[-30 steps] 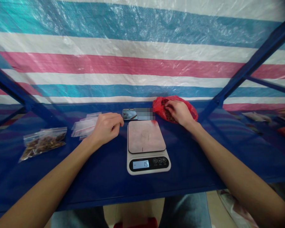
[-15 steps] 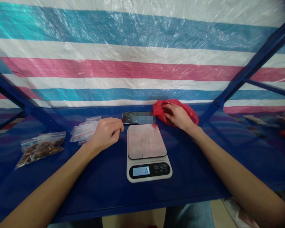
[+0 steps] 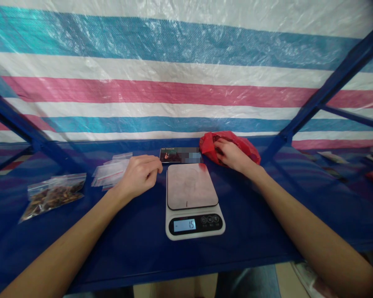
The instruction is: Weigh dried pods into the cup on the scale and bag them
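My left hand (image 3: 143,174) is loosely curled, resting between the clear zip bags (image 3: 110,171) and the kitchen scale (image 3: 192,186), with nothing visible in it. The white scale has a bare plate, and its lit display reads about -15. Behind it lies a phone (image 3: 170,155) with a lit screen, part of it blurred out. At the back right, my right hand (image 3: 230,154) reaches into the mouth of a red plastic bag (image 3: 247,147). Its fingers are bent, and their tips are hidden among dark contents, so what they grip cannot be made out.
On the left, zip bags filled with brown dried pieces (image 3: 56,192) lie on the blue table (image 3: 127,248). Blue metal posts (image 3: 311,103) stand at both sides, before a striped plastic sheet (image 3: 174,91). More items lie beyond the right post.
My right hand has shifted slightly within the red bag, its fingers deeper in the opening. The phone's picture has changed. My left hand and the scale reading look the same.
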The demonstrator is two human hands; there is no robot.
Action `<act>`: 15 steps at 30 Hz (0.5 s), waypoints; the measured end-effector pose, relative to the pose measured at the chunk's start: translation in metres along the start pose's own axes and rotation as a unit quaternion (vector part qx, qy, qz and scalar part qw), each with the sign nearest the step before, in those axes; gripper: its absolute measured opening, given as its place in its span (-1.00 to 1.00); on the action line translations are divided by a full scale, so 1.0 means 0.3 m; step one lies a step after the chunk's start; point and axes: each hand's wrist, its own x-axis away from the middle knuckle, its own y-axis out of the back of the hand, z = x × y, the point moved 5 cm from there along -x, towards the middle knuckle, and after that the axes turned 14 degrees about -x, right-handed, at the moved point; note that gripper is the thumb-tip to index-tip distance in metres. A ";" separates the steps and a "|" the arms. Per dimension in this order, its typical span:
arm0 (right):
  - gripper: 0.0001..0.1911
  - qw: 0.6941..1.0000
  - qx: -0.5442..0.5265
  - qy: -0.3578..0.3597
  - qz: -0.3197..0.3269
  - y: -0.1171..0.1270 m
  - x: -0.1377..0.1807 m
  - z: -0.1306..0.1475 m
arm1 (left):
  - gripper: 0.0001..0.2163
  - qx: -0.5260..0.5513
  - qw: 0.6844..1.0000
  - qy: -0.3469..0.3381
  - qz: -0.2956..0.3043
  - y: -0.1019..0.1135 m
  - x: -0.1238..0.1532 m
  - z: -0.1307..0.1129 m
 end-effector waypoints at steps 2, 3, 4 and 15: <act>-0.78 1.000 -0.007 0.004 -0.006 0.004 0.000 0.005 | -0.72 0.000 1.000 0.001 0.000 -0.002 0.001 0.001; -0.78 1.000 -0.011 0.005 -0.010 0.008 0.000 0.007 | -0.72 0.000 1.000 0.001 0.001 -0.002 0.001 0.001; -0.79 1.000 -0.015 0.004 -0.016 0.012 0.000 0.008 | -0.72 -0.001 1.000 0.001 -0.001 -0.001 0.001 0.001; -0.70 0.991 -0.070 -0.004 -0.115 0.058 0.014 0.001 | -0.73 0.000 1.000 0.000 -0.003 0.006 -0.003 -0.003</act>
